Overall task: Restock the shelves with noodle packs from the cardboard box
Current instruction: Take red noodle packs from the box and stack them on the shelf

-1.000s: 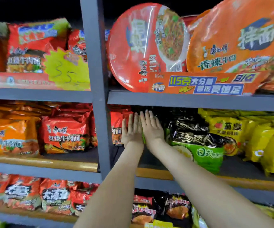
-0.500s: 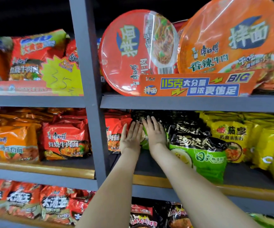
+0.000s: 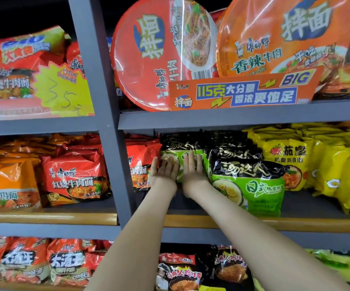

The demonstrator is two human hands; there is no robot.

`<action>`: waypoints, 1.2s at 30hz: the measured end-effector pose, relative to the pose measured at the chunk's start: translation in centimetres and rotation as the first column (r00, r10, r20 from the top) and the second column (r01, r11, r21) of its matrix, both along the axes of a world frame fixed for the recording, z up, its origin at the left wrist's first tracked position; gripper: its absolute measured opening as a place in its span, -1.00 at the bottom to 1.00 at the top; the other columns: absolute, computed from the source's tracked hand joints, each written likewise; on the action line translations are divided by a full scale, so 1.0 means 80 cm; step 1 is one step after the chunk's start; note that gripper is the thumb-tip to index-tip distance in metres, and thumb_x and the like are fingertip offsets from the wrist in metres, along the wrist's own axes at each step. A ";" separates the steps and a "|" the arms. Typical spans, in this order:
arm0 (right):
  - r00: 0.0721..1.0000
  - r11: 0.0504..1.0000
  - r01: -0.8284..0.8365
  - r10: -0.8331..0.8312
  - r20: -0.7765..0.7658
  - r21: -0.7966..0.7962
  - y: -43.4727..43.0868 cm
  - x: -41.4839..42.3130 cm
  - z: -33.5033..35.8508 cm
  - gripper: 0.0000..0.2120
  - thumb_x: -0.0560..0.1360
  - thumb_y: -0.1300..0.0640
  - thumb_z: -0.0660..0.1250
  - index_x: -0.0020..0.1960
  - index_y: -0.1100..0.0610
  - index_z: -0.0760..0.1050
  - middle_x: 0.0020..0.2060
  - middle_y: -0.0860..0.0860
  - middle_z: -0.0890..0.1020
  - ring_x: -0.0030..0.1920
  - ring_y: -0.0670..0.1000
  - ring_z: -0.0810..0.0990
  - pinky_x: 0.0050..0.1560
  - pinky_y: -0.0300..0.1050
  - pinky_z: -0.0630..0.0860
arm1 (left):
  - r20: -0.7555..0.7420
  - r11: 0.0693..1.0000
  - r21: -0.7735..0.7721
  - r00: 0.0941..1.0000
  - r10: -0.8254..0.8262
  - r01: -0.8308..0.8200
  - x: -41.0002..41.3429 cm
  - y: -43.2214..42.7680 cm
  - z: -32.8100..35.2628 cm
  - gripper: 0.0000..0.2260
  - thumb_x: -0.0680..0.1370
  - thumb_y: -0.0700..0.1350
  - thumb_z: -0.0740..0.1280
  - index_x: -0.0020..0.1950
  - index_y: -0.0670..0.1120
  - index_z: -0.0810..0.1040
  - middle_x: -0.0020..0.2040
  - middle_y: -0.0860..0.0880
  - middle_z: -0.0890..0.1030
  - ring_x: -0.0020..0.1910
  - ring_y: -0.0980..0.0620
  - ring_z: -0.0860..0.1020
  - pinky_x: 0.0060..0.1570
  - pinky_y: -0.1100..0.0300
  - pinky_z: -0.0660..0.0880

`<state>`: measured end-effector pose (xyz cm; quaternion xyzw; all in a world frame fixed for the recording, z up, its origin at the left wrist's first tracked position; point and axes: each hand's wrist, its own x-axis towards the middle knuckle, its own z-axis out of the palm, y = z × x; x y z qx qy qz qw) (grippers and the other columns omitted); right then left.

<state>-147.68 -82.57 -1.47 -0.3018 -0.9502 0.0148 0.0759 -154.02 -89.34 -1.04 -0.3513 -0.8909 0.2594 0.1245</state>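
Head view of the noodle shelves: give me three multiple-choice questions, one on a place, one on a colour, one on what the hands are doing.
1. Where is the green-and-black pack that is being handled?
A. On the top shelf, among the bowls
B. On the middle shelf, just right of the red packs
C. On the bottom shelf

2. What colour are the packs at the right end of that shelf?
A. Blue
B. White
C. Yellow

3. How are the left hand and right hand placed?
A. Both flat on the pack, fingers straight
B. Both clenched and empty
C. One hanging at the side

Answers:
1 B: it stands one level below the bowls, beside the red packs.
2 C: the yellow packs fill that end.
3 A: both hands lie flat against its front.
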 end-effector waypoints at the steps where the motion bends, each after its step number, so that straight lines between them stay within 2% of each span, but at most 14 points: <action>1: 1.000 1.000 0.001 -0.001 0.000 -0.020 -0.002 -0.001 0.001 -0.20 0.56 0.27 0.14 0.49 0.21 -0.43 0.46 0.14 -0.43 0.48 0.19 -0.37 0.48 0.08 -0.06 | 0.027 0.999 0.035 1.000 -0.007 0.006 0.003 -0.001 0.001 -0.26 0.59 -0.04 0.17 0.55 -0.04 -0.32 0.55 -0.08 -0.29 0.54 -0.03 -0.22 0.42 -0.22 -0.32; 5: 0.996 0.996 -0.089 0.090 -0.011 0.008 -0.030 0.013 0.017 -0.28 0.59 0.34 0.08 0.48 0.26 -0.42 0.47 0.20 -0.39 0.49 0.18 -0.35 0.49 0.07 -0.07 | 0.125 0.991 0.133 0.992 -0.033 0.016 0.020 -0.014 0.016 -0.19 0.59 -0.04 0.20 0.50 -0.04 -0.43 0.52 -0.08 -0.39 0.51 -0.06 -0.34 0.39 -0.25 -0.36; 9: 0.923 0.943 -0.334 0.326 -0.202 -0.003 -0.059 0.087 0.052 -0.28 0.54 0.43 0.14 0.56 0.19 -0.16 0.55 0.07 -0.17 0.53 0.07 -0.07 0.46 -0.06 0.10 | 0.171 0.950 0.309 0.979 -0.109 0.052 0.059 -0.039 0.028 -0.27 0.61 -0.11 0.13 0.52 -0.08 -0.39 0.50 -0.13 -0.42 0.49 -0.10 -0.38 0.38 -0.29 -0.33; 11: 0.817 0.897 -0.420 0.439 -0.375 0.135 -0.058 0.130 0.056 -0.37 0.51 0.43 0.19 0.52 0.16 0.14 0.53 0.06 0.10 0.47 0.09 0.20 0.40 0.00 0.29 | 0.141 0.839 0.515 0.948 -0.286 0.176 0.078 -0.046 0.023 -0.36 0.64 -0.14 0.06 0.54 -0.11 -0.32 0.54 -0.13 -0.31 0.52 -0.10 -0.29 0.44 -0.24 -0.25; 13: 0.700 0.856 -0.377 0.514 -0.495 0.355 -0.038 0.169 0.044 -0.53 0.48 0.36 0.26 0.38 0.17 0.39 0.36 0.09 0.41 0.28 0.12 0.43 0.27 0.03 0.39 | 0.148 0.562 0.797 0.832 -0.535 0.219 0.094 -0.048 0.018 -0.42 0.65 -0.08 0.07 0.56 -0.13 -0.18 0.57 -0.11 -0.08 0.55 -0.07 -0.10 0.48 -0.11 -0.12; 15: 0.686 0.869 -0.214 0.459 -0.565 0.446 -0.008 0.205 0.028 -0.56 0.49 0.19 0.28 0.37 0.12 0.39 0.30 0.06 0.43 0.22 0.09 0.43 0.23 0.01 0.31 | 0.249 0.380 0.921 0.620 -0.744 0.085 0.112 -0.045 0.018 -0.35 0.62 0.05 0.18 0.57 -0.10 -0.10 0.55 -0.01 0.05 0.53 0.04 0.01 0.49 0.09 0.00; 17: 0.739 0.954 -0.051 0.236 -0.631 0.296 0.020 0.233 0.012 -0.39 0.49 0.00 0.35 0.47 0.04 0.22 0.40 0.05 0.28 0.32 0.10 0.29 0.28 0.08 0.21 | 0.387 0.408 0.910 0.487 -0.783 -0.066 0.135 -0.039 0.020 -0.15 0.49 0.16 0.33 0.57 -0.06 -0.12 0.47 0.11 0.15 0.44 0.20 0.13 0.37 0.32 0.14; 19: 0.781 0.994 0.019 0.051 -0.623 0.105 0.041 0.250 0.002 -0.15 0.43 -0.11 0.43 0.55 -0.03 0.02 0.48 0.09 0.11 0.42 0.11 0.11 0.37 0.17 0.15 | 0.479 0.446 0.875 0.463 -0.746 -0.188 0.150 -0.027 0.021 -0.03 0.41 0.12 0.46 0.56 -0.05 -0.14 0.32 0.13 0.32 0.26 0.21 0.32 0.08 0.50 0.29; 20: 0.809 1.000 -0.011 0.011 -0.588 0.004 0.048 0.254 0.000 -0.08 0.42 -0.12 0.43 0.55 -0.10 -0.09 0.52 0.07 0.00 0.47 0.09 0.01 0.40 0.20 0.11 | 0.508 0.461 0.860 0.464 -0.726 -0.220 0.154 -0.019 0.020 -0.02 0.40 0.08 0.49 0.55 -0.07 -0.12 0.28 0.09 0.38 0.19 0.19 0.36 -0.02 0.51 0.32; 22: 0.824 0.976 -0.141 0.022 -0.566 -0.167 0.060 0.254 0.000 -0.04 0.44 -0.03 0.44 0.51 -0.21 -0.23 0.52 -0.07 -0.22 0.52 0.03 -0.16 0.44 0.17 0.05 | 0.525 0.463 0.849 0.495 -0.692 -0.253 0.156 -0.004 0.019 0.02 0.36 0.07 0.53 0.54 -0.11 -0.11 0.39 -0.05 0.36 0.25 0.10 0.37 0.09 0.36 0.37; 25: 0.822 0.953 -0.223 0.071 -0.564 -0.204 0.067 0.249 0.005 -0.03 0.43 0.13 0.47 0.53 -0.19 -0.16 0.46 -0.22 -0.28 0.52 -0.01 -0.18 0.45 0.05 0.06 | 0.552 0.486 0.829 0.536 -0.639 -0.275 0.158 0.011 0.018 0.08 0.33 0.08 0.56 0.53 -0.16 -0.15 0.50 -0.19 0.20 0.44 -0.11 0.25 0.34 0.05 0.32; 30: 0.865 0.945 -0.230 0.090 -0.493 -0.232 0.082 0.240 0.008 -0.04 0.44 0.17 0.45 0.52 -0.21 -0.15 0.47 -0.19 -0.30 0.53 0.03 -0.16 0.44 0.06 0.14 | 0.467 0.393 0.880 0.637 -0.613 -0.266 0.161 0.020 0.015 0.03 0.31 -0.01 0.58 0.49 -0.27 -0.06 0.46 -0.25 0.19 0.46 -0.16 0.21 0.34 0.09 0.26; 33: 0.898 0.962 -0.193 0.094 -0.431 -0.194 0.089 0.232 0.011 -0.02 0.46 0.10 0.43 0.52 -0.18 -0.27 0.49 -0.07 -0.35 0.52 0.12 -0.19 0.43 0.12 0.13 | 0.380 0.380 0.910 0.702 -0.602 -0.167 0.159 0.021 0.011 0.07 0.33 0.02 0.55 0.53 -0.26 -0.13 0.50 -0.26 0.11 0.49 -0.17 0.15 0.37 0.06 0.26; 36: 0.937 0.988 -0.128 0.091 -0.337 -0.087 0.092 0.230 0.012 0.03 0.46 -0.06 0.39 0.44 -0.15 -0.45 0.45 0.02 -0.46 0.51 0.17 -0.27 0.47 0.15 -0.06 | 0.148 0.436 0.893 0.840 -0.522 0.114 0.158 0.021 0.004 0.06 0.34 0.10 0.53 0.56 -0.17 -0.11 0.50 -0.29 0.12 0.47 -0.26 0.17 0.35 -0.16 0.31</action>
